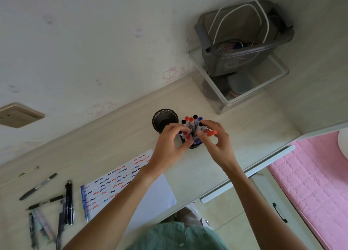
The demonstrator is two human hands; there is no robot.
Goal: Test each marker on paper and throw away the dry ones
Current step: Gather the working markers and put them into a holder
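Pale desk (98,150) against the wall, your left hand (170,144) and right hand (216,142) both pinching markers (192,123) bunched upright in a holder mid-desk, empty mesh cup (164,118) just left of it, squiggle-covered paper (113,183) near-left, pens (66,202) far left.

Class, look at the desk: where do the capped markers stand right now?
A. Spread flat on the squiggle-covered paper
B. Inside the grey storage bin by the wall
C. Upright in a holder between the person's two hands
C: the markers stand caps-up in a holder, with the left hand and right hand closed in around them.
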